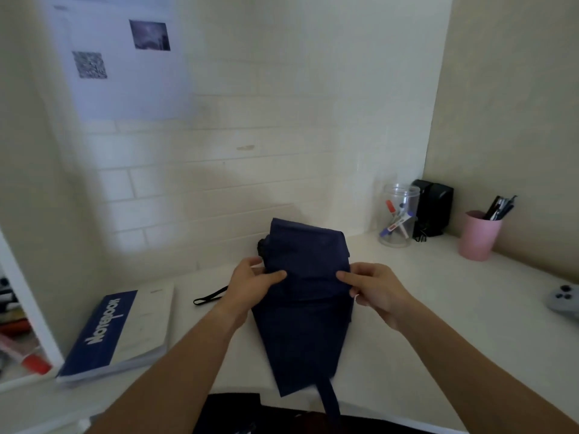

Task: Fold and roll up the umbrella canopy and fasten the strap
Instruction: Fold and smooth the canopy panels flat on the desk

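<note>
on white desk [407, 308], navy umbrella canopy [307, 308] lying flat, left hand [250, 286] pinching its 9 o'clock edge, right hand [372, 289] pinching its 3 o'clock edge, strap [330, 399] hanging loose at 6 o'clock

Desk [438, 308] surface: open strip btwn umbrella canopy [307, 308] and right-side items, passable. Right rear blocked by clear jar [398, 214], black box [434, 208], pink cup [479, 236] w/ pens; grey controller [564, 300] at far right edge. Left: notebook [122, 333] near front edge, black loop [210, 297] lying btwn notebook and canopy. Rear closed by tiled wall [250, 151]; side wall on right.
</note>
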### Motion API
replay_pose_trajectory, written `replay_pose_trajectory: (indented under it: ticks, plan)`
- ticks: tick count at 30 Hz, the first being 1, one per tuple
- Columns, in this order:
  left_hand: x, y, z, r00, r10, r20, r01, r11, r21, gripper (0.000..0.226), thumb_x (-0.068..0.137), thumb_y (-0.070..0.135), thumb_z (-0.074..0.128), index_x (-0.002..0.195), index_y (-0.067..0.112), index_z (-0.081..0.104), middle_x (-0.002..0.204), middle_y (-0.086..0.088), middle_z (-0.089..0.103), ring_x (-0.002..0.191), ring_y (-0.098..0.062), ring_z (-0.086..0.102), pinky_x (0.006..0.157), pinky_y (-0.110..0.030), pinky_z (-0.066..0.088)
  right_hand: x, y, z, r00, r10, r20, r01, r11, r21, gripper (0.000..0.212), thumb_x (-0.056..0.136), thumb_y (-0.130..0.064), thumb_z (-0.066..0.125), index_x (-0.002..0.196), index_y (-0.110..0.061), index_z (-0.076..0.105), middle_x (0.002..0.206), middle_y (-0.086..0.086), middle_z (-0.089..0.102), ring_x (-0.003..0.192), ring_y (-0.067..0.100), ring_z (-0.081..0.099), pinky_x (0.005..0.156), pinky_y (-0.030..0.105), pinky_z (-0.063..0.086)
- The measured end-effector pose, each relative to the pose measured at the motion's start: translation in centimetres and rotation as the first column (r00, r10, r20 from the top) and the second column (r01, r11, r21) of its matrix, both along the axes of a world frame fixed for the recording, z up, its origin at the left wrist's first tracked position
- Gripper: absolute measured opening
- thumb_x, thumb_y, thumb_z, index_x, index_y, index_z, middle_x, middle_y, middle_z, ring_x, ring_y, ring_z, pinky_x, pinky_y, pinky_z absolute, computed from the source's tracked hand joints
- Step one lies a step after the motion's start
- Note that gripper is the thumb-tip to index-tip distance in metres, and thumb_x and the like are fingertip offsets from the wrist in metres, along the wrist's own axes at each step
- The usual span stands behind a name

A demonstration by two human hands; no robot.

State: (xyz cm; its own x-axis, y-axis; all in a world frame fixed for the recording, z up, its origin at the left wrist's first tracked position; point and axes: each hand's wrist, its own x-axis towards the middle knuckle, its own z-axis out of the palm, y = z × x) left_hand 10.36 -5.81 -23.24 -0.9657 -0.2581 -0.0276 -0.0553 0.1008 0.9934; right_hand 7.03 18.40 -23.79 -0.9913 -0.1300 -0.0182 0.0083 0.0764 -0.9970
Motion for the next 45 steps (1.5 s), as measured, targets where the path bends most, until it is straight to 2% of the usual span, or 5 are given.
replay_pose_trajectory:
  ticks: [3,10,20,29,45]
  plan:
    - [-0.1,-0.5,0.5,0.998,-0.011,-0.063,0.014,0.999,0.053,0.055,0.081,0.01,0.085,0.131,0.009,0.062,0.11,-0.011,0.077,0.088,-0.017,0.076,0.067,-0.02,0.058,0.2,1.0,-0.2,0.997,0.072,-0.035,-0.073,0.997,-0.01,0.022,0.088,-0.019,0.075,0.103,-0.003,0.075,0.081,0.006,0.061,0.062,0.013,0.05,0.059,0.027,0.036]
    - [3.5,-2.3,0.9,0.963,-0.22,-0.154,0.229,0.972,0.046,0.024,0.09,0.005,0.069,0.112,0.009,0.078,0.113,-0.009,0.078,0.106,-0.027,0.073,0.091,-0.034,0.055,1.8,0.8,-0.2,0.982,0.115,-0.15,-0.126,0.99,-0.068,0.018,0.089,-0.012,0.074,0.105,-0.004,0.074,0.08,-0.002,0.068,0.062,0.017,0.051,0.054,0.026,0.037]
    - [5.4,-0.8,-1.0,0.977,-0.164,-0.136,0.162,0.987,-0.02,0.023,0.092,0.027,0.074,0.112,0.016,0.076,0.108,0.001,0.08,0.102,-0.018,0.075,0.09,-0.028,0.056,2.9,2.1,-1.2,0.959,-0.041,-0.279,0.04,0.999,-0.01,0.008,0.085,-0.005,0.076,0.093,-0.005,0.077,0.089,0.018,0.075,0.06,0.014,0.06,0.055,0.027,0.046]
    - [6.8,-0.2,-1.9,0.972,-0.193,-0.134,0.204,0.976,0.077,0.023,0.091,0.006,0.063,0.104,0.014,0.079,0.108,-0.002,0.08,0.1,-0.019,0.073,0.092,-0.034,0.05,3.8,1.9,-2.0,0.986,0.113,-0.121,-0.118,0.992,-0.032,0.011,0.083,-0.002,0.077,0.094,-0.003,0.078,0.08,0.004,0.073,0.061,0.015,0.055,0.055,0.026,0.04]
    - [7.9,-0.2,-3.0,0.98,-0.122,-0.158,0.145,0.98,0.14,0.025,0.097,0.023,0.065,0.119,0.018,0.075,0.114,0.002,0.079,0.108,-0.016,0.073,0.096,-0.033,0.052,4.1,1.0,-2.6,0.931,0.133,-0.339,-0.048,0.968,0.246,0.01,0.081,-0.011,0.082,0.084,-0.012,0.073,0.081,-0.003,0.07,0.055,0.013,0.05,0.055,0.019,0.044]
